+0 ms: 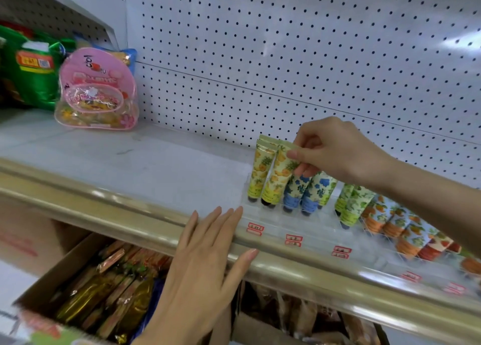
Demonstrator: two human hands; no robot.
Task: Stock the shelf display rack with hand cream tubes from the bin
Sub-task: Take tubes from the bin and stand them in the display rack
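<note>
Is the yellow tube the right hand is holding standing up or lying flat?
Standing, cap down, leaning slightly. The right hand pinches the yellow tube by its crimped top; its dark cap sits low in the clear rack.

shelf (130, 157) left bare | pink bag (97, 89) rear-left | tubes (299, 183) block right

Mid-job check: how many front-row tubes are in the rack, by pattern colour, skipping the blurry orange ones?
Yellow pineapple tubes: 2
Blue floral tubes: 2
Green leaf tubes: 2
Total: 6; tubes partly hidden behind them are not counted.
</note>
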